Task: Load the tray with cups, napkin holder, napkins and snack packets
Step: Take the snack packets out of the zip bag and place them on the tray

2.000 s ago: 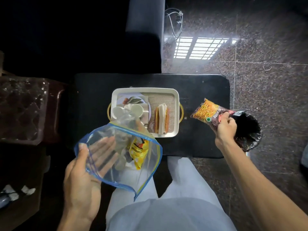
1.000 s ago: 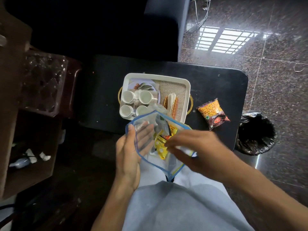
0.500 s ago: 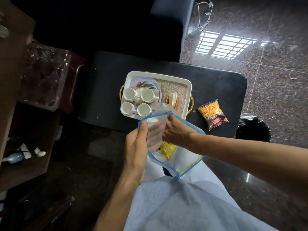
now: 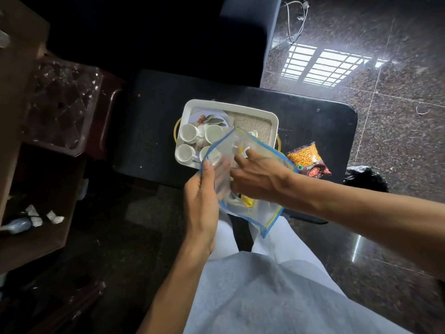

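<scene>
A white tray (image 4: pixel 188 109) on the black table (image 4: pixel 154 116) holds several white cups (image 4: pixel 189 133) on a plate, over a burlap liner. In front of it my left hand (image 4: pixel 201 203) grips the mouth edge of a clear zip bag (image 4: pixel 266 214) with blue trim. My right hand (image 4: pixel 258 177) reaches into the bag, fingers stretched toward small items inside; the plastic blurs whether they hold anything. A yellow packet (image 4: pixel 248 201) shows in the bag under my right wrist. An orange and red snack packet (image 4: pixel 308 160) lies on the table right of the tray. The bag hides the napkin holder.
A bin with a black liner (image 4: pixel 366 178) stands on the floor off the table's right end. A brown shelf unit (image 4: pixel 36 232) and a clear plastic crate (image 4: pixel 60 102) are at the left. A dark sofa (image 4: pixel 245 32) stands behind the table. My lap is below the bag.
My right hand set the snack packet down on the table, came over to the bag and pushed deeper into it. The bag has risen in front of the tray's right half.
</scene>
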`<act>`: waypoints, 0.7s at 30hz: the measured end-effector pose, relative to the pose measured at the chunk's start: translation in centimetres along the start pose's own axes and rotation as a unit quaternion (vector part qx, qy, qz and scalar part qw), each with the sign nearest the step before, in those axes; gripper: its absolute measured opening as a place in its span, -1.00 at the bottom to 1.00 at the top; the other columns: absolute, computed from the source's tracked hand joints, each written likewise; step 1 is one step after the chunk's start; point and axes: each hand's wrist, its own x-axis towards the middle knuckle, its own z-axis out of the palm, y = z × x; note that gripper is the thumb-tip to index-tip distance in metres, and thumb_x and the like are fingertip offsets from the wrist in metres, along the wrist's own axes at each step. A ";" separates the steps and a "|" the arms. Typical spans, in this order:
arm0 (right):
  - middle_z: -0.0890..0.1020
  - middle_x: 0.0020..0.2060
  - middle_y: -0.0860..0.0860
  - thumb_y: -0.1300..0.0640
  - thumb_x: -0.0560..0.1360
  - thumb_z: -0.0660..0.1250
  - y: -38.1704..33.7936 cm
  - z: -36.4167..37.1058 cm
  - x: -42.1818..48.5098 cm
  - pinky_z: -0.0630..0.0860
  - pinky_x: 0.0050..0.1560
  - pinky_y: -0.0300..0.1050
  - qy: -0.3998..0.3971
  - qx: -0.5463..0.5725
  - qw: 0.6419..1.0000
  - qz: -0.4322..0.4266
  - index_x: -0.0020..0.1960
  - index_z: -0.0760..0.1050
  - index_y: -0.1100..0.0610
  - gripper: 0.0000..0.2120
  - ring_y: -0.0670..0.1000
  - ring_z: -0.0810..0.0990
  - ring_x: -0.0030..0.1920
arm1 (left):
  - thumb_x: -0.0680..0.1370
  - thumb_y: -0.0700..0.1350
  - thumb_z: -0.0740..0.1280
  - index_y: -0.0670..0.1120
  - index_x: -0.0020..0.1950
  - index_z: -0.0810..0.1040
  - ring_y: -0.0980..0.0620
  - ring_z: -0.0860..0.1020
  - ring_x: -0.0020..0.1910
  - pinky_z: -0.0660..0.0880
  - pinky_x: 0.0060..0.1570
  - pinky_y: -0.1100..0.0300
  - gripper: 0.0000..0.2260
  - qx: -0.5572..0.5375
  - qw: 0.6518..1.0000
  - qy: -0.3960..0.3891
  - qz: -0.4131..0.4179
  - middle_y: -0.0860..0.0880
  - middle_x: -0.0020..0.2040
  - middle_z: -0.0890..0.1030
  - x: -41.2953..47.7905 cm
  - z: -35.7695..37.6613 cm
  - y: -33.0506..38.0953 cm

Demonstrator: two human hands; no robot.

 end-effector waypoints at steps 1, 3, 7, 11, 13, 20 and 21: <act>0.60 0.09 0.08 0.15 0.64 0.08 0.4 -1.2 -1.1 0.45 0.05 0.06 0.016 0.029 0.999 -0.010 0.20 0.53 0.07 -0.73 0.23 0.52 0.13 | 0.73 0.00 0.10 0.00 0.11 0.65 0.08 0.69 0.18 0.60 0.24 0.16 -0.69 -0.007 1.000 0.001 0.001 0.01 0.15 0.73 0.2 -0.1 0.2; 0.56 0.14 0.09 0.17 0.61 0.00 1.2 -3.7 -3.8 0.47 0.00 0.07 0.072 0.098 0.993 -0.009 0.26 0.44 0.05 -0.66 0.22 0.51 0.09 | 0.73 0.00 0.10 -0.02 0.11 0.65 0.06 0.69 0.18 0.59 0.26 0.10 -0.68 -0.024 1.000 0.005 0.001 -0.03 0.16 0.73 0.5 -0.3 0.5; 0.55 0.30 0.00 0.29 0.43 0.23 3.0 -6.1 -8.8 0.57 0.05 0.11 0.172 0.278 0.943 0.064 0.44 0.33 -0.02 -0.40 0.16 0.58 0.13 | 0.74 0.01 0.09 -0.03 0.11 0.66 0.00 0.68 0.21 0.55 0.33 -0.05 -0.66 -0.041 0.999 0.014 0.006 -0.07 0.17 0.73 1.5 -0.2 1.2; 0.64 0.11 -0.10 0.17 0.55 0.29 5.0 -4.8 -12.5 0.51 0.07 -0.33 0.330 0.451 0.800 0.220 0.39 0.46 0.09 -0.60 -0.19 0.60 0.01 | 0.74 0.00 0.08 -0.01 0.10 0.65 0.08 0.70 0.16 0.61 0.24 0.04 -0.66 -0.042 0.999 0.022 0.016 -0.04 0.13 0.74 2.2 -0.2 1.9; 0.66 0.04 -0.07 0.07 0.60 0.28 5.6 -3.0 -13.2 0.61 0.07 -0.12 0.397 0.554 0.669 0.298 0.33 0.48 0.11 -0.68 -0.09 0.66 0.01 | 0.74 -0.01 0.08 -0.03 0.10 0.65 0.09 0.71 0.13 0.66 0.12 0.13 -0.66 -0.046 0.998 0.026 0.022 -0.04 0.11 0.75 2.3 -0.1 2.1; 0.65 0.11 0.08 0.05 0.67 0.20 7.8 6.3 -9.6 0.64 -0.05 -0.14 0.434 0.700 0.291 0.487 0.22 0.44 0.17 -0.77 -0.03 0.68 0.05 | 0.73 0.03 0.11 -0.12 0.37 0.56 0.05 0.67 0.23 0.64 0.19 0.06 -0.63 -0.039 0.998 0.048 0.024 -0.06 0.22 0.72 2.6 0.8 2.1; 0.65 0.14 0.11 0.06 0.66 0.21 8.4 8.6 -8.5 0.66 -0.04 -0.07 0.422 0.715 0.228 0.508 0.23 0.44 0.18 -0.77 0.03 0.67 0.09 | 0.74 0.03 0.10 -0.12 0.37 0.56 0.05 0.67 0.23 0.63 0.20 0.06 -0.62 -0.039 0.998 0.050 0.026 -0.06 0.21 0.72 2.6 1.1 2.0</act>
